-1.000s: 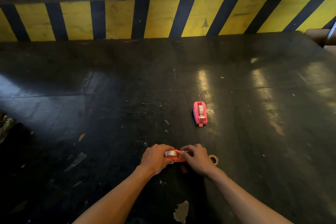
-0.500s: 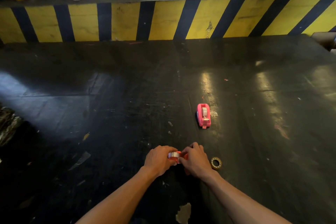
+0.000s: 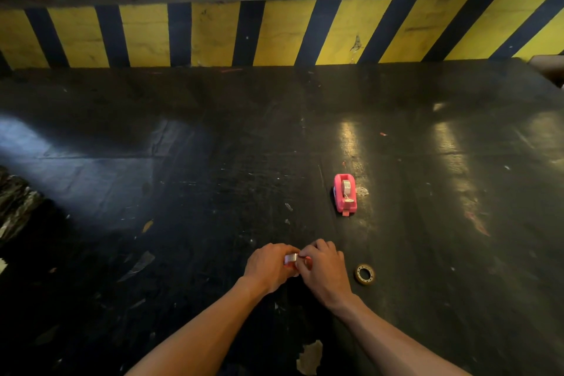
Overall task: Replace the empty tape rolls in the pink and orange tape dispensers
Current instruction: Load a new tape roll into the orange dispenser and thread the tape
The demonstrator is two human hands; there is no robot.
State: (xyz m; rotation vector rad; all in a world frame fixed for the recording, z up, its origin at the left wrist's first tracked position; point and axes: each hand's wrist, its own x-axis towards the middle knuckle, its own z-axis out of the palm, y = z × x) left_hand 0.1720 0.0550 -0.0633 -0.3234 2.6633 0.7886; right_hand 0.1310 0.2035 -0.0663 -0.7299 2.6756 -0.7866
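Note:
Both hands meet low in the middle of the dark floor, closed around the orange tape dispenser (image 3: 307, 262), of which only a sliver shows between them. My left hand (image 3: 268, 267) grips its left side, where a clear tape roll (image 3: 291, 258) sits in it. My right hand (image 3: 325, 270) covers its right end, fingertips pinched at the roll. The pink tape dispenser (image 3: 345, 195) stands apart, farther off and to the right, with a roll in it. A small empty tape core (image 3: 364, 274) lies flat on the floor just right of my right hand.
The black floor (image 3: 213, 162) carries scraps of paper and tape bits. A yellow and black striped kerb (image 3: 274, 33) runs across the far side, with yellow posts above. A dark crumpled heap (image 3: 15, 204) lies at the left edge. A torn light patch (image 3: 309, 357) sits between my forearms.
My hands have closed in tighter over the orange dispenser, hiding more of it. The right hand shifted left, so the empty core beside it is fully in view. The pink dispenser has not moved.

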